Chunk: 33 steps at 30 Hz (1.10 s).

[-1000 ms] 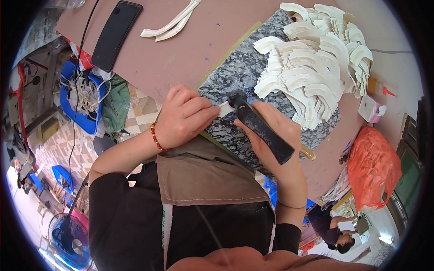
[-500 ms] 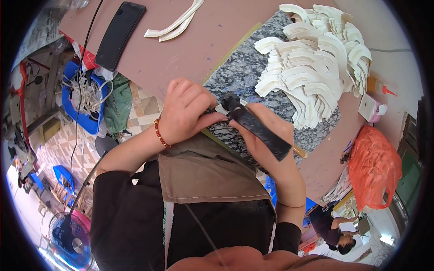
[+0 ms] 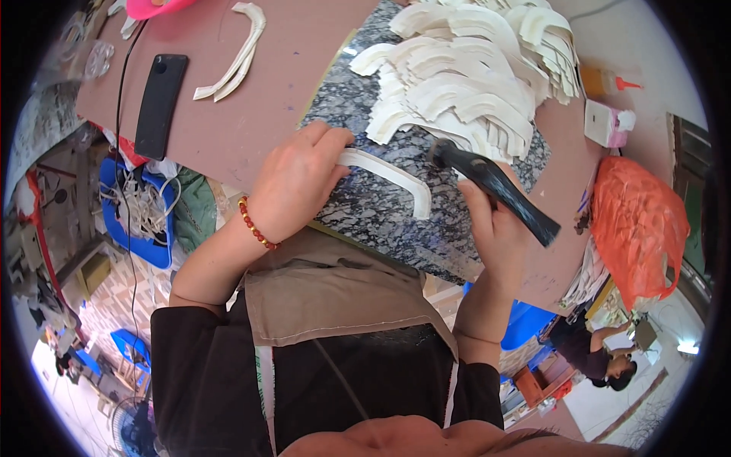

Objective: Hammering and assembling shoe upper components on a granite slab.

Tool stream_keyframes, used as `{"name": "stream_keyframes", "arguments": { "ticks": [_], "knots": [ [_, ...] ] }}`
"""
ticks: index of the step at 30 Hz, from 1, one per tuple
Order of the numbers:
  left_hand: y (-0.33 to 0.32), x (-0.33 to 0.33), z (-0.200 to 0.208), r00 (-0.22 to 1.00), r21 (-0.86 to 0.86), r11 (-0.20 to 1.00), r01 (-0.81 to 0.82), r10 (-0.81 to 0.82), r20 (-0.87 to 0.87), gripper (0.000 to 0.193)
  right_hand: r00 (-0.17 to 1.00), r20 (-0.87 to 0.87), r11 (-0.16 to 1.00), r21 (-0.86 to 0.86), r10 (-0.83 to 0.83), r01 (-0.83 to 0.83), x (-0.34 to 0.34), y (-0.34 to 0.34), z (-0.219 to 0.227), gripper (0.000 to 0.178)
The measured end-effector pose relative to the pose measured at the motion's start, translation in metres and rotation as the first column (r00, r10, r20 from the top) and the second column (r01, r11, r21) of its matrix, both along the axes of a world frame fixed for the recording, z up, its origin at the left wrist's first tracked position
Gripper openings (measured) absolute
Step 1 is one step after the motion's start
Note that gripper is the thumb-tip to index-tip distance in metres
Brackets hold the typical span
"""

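My left hand (image 3: 301, 183) is closed on one end of a curved white strip (image 3: 392, 177), pinching it between thumb and fingers. The strip lies over a speckled grey stone slab (image 3: 365, 221), its other end bent toward me. To its right, my right hand (image 3: 499, 232) grips a hammer (image 3: 502, 186) with a long black head, raised apart from the strip. The hammer's handle is hidden behind the hand and head. Beyond both hands, a heap of similar curved white strips (image 3: 464, 91) covers the far part of the slab.
Two more strips (image 3: 236, 61) and a black phone (image 3: 161, 107) lie on the brown table (image 3: 221, 137) at left. A tissue box (image 3: 605, 123) and a red plastic bag (image 3: 636, 228) stand at right. A blue bin (image 3: 137, 221) is below left; another person (image 3: 594, 350) is at lower right.
My hands have moved apart; the hammer has shifted right, away from my left hand. The curved strip between them now shows plainly. The whole view has also shifted.
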State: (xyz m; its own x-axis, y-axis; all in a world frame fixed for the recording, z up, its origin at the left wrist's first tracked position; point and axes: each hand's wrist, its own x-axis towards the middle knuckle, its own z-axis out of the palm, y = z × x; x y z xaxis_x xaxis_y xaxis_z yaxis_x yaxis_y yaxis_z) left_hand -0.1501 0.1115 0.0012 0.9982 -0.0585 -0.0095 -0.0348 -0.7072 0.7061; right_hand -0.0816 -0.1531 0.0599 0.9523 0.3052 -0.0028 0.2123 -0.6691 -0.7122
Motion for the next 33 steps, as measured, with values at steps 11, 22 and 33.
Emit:
{"name": "stream_keyframes", "arguments": {
  "ticks": [11, 22, 33],
  "knots": [
    [0.039, -0.023, -0.013, 0.994, -0.966, 0.255, -0.052, 0.106, -0.026, 0.020, 0.986, 0.093, 0.980, -0.157, 0.138, -0.122, 0.030, 0.025, -0.031, 0.027],
    [-0.010, 0.016, 0.035, 0.947, -0.183, 0.929, 0.322, -0.317, 0.053, 0.015, 0.991, -0.134, 0.998, 0.066, 0.011, -0.002, -0.013, -0.030, 0.007, 0.023],
    [-0.050, 0.024, -0.010, 0.952, 0.057, 0.963, 0.264, -0.270, 0.143, 0.024, 0.986, -0.149, 0.991, -0.098, 0.079, -0.094, -0.019, -0.033, -0.006, 0.026]
  ]
}}
